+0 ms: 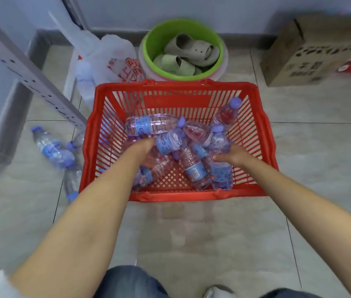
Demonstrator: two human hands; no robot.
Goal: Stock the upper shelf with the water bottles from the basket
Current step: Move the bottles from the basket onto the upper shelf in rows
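Both hands are down in the red shopping basket point(176, 88) among the heaped water bottles point(191, 147). To do this pick well, each hand should close round one bottle's body, not its cap, and lift straight up clear of the pile. The left hand point(143, 147) is buried under a bottle, fingers hidden, so their spread cannot be told. The right hand point(233, 154) curls its fingers over a bottle point(222, 175) just beneath them.
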